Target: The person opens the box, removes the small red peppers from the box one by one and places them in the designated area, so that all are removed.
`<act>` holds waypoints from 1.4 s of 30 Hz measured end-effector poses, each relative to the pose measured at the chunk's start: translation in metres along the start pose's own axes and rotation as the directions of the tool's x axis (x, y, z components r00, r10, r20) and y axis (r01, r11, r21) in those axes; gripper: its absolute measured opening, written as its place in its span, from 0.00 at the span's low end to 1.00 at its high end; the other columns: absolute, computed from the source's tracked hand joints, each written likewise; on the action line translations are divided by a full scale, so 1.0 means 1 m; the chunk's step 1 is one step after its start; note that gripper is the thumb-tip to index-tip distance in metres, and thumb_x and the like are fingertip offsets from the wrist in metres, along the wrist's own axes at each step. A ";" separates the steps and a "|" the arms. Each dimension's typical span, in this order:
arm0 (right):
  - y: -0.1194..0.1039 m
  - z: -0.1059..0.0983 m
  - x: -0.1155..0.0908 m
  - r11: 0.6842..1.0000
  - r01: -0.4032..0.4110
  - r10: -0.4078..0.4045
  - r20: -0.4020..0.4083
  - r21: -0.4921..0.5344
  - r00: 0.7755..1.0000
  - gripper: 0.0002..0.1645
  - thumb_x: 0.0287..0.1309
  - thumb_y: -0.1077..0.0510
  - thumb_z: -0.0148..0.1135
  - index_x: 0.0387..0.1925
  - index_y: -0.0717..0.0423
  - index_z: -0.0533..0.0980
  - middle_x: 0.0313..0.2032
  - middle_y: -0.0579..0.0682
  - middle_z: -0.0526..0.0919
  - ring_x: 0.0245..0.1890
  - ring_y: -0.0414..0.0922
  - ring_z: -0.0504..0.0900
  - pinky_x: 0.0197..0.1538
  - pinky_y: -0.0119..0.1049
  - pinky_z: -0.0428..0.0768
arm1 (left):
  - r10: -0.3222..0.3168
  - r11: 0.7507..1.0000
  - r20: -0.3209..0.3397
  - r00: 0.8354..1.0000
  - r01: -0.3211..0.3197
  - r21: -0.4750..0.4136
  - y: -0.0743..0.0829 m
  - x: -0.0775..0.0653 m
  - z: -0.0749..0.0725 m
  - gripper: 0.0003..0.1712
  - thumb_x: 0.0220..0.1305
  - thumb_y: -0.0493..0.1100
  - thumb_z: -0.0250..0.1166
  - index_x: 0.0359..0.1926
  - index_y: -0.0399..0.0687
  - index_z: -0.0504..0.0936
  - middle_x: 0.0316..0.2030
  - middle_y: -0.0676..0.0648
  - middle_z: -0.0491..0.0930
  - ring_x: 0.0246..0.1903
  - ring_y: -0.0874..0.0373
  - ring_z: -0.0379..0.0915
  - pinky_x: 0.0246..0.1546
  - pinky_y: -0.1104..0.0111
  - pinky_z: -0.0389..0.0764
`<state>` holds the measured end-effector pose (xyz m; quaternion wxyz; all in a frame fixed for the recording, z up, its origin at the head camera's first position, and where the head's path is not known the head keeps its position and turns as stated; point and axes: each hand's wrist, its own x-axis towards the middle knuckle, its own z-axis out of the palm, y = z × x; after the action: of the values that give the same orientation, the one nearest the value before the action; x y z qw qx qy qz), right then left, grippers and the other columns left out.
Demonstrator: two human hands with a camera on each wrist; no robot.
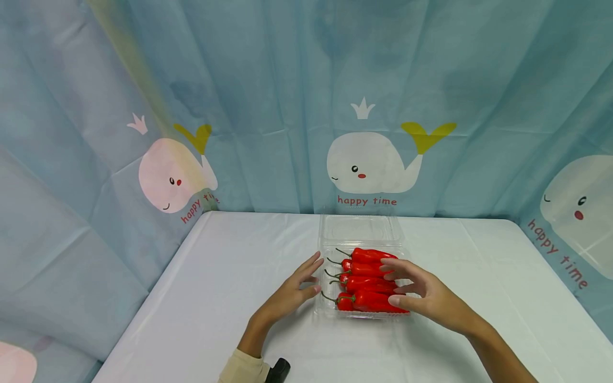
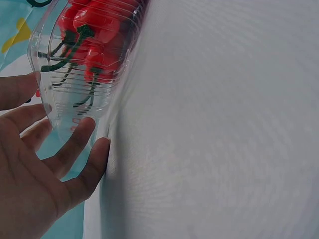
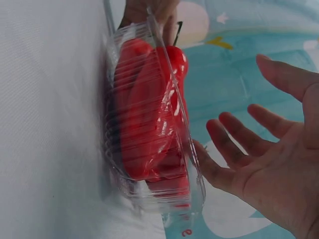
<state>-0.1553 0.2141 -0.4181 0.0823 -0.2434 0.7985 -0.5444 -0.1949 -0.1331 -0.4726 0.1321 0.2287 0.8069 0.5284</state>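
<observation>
Several red peppers (image 1: 371, 284) with thin green stems lie packed in a clear plastic clamshell box (image 1: 326, 311), stems toward the left. Its lid (image 1: 359, 229) is folded back toward the curtain. Beside the box's left end is my left hand (image 1: 286, 295), fingers spread; in the left wrist view its thumb and fingertips (image 2: 85, 125) come right up to the ribbed wall. My right hand (image 1: 433, 299) hovers at the right end, its loosely bent fingers partly covering the pepper tips. In the right wrist view the palm faces the box rim, with nothing held.
The box stands on a white-covered table (image 1: 230, 266), close to its back edge. Behind it hangs a blue curtain (image 1: 268, 106) printed with whales and lettering, which also runs along both sides. A black wrist strap (image 1: 279, 371) shows at my left sleeve.
</observation>
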 end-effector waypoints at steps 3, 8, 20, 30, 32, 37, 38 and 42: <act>0.002 0.002 0.001 1.000 -0.023 0.023 0.025 -0.002 0.999 0.35 0.69 0.58 0.67 0.74 0.56 0.69 0.68 0.60 0.75 0.64 0.62 0.77 0.55 0.39 0.87 | 0.000 1.000 -0.002 1.000 0.000 0.002 -0.001 0.000 0.000 0.38 0.80 0.39 0.58 0.84 0.48 0.57 0.86 0.52 0.44 0.69 0.41 0.71 0.70 0.43 0.71; 0.005 0.003 0.002 0.999 -0.022 0.023 0.054 -0.032 0.998 0.33 0.69 0.56 0.68 0.73 0.55 0.71 0.65 0.55 0.79 0.63 0.56 0.79 0.58 0.38 0.85 | -0.002 1.000 -0.006 1.000 0.002 -0.005 -0.002 0.000 0.001 0.38 0.80 0.39 0.58 0.84 0.49 0.57 0.86 0.53 0.43 0.69 0.43 0.71 0.70 0.42 0.71; 0.011 0.008 0.003 0.996 -0.027 0.034 0.091 -0.086 0.995 0.31 0.70 0.54 0.68 0.71 0.52 0.73 0.61 0.51 0.83 0.61 0.54 0.81 0.58 0.39 0.85 | -0.003 1.000 -0.009 1.000 0.003 -0.001 -0.001 -0.001 0.000 0.38 0.80 0.39 0.58 0.84 0.49 0.57 0.86 0.52 0.44 0.70 0.42 0.71 0.70 0.42 0.71; 0.018 0.014 0.003 0.989 -0.011 0.021 0.070 -0.147 0.997 0.29 0.69 0.53 0.71 0.69 0.47 0.76 0.57 0.44 0.85 0.56 0.43 0.84 0.57 0.37 0.84 | -0.001 1.000 -0.010 1.000 0.001 0.002 -0.001 0.000 0.001 0.37 0.80 0.39 0.57 0.84 0.48 0.57 0.86 0.51 0.44 0.69 0.41 0.71 0.69 0.41 0.72; 0.019 0.014 0.003 0.988 -0.011 0.021 0.064 -0.153 0.998 0.29 0.68 0.53 0.71 0.69 0.46 0.76 0.57 0.43 0.85 0.55 0.42 0.83 0.56 0.36 0.84 | -0.002 1.000 -0.011 1.000 0.002 0.002 -0.001 0.000 0.001 0.37 0.80 0.39 0.57 0.84 0.48 0.57 0.86 0.51 0.44 0.69 0.41 0.71 0.69 0.41 0.72; 0.020 0.016 0.004 0.987 -0.005 0.013 0.051 -0.160 0.999 0.28 0.67 0.53 0.73 0.67 0.48 0.78 0.56 0.43 0.86 0.54 0.41 0.84 0.54 0.35 0.84 | -0.004 1.000 -0.011 1.000 0.004 0.001 -0.001 0.000 0.001 0.37 0.80 0.39 0.57 0.84 0.48 0.57 0.86 0.50 0.44 0.69 0.40 0.71 0.69 0.41 0.72; 0.020 0.016 0.004 0.986 -0.006 0.014 0.048 -0.164 0.999 0.28 0.67 0.53 0.73 0.66 0.49 0.78 0.56 0.44 0.86 0.54 0.41 0.84 0.54 0.35 0.84 | -0.004 1.000 -0.011 1.000 0.004 0.002 -0.001 0.000 0.001 0.37 0.80 0.39 0.57 0.84 0.48 0.57 0.86 0.50 0.44 0.69 0.40 0.71 0.69 0.41 0.72; 0.020 0.016 0.005 0.981 -0.028 0.037 0.043 -0.190 0.998 0.26 0.66 0.52 0.74 0.64 0.49 0.80 0.55 0.44 0.87 0.52 0.40 0.83 0.53 0.34 0.85 | -0.005 1.000 -0.013 1.000 0.005 0.005 -0.001 0.000 0.001 0.37 0.80 0.40 0.57 0.84 0.48 0.57 0.86 0.50 0.44 0.69 0.41 0.71 0.69 0.41 0.72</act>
<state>-0.1593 0.2041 -0.4419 0.0862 -0.2495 0.8484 -0.4588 -0.1947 -0.1328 -0.4735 0.1278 0.2235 0.8096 0.5276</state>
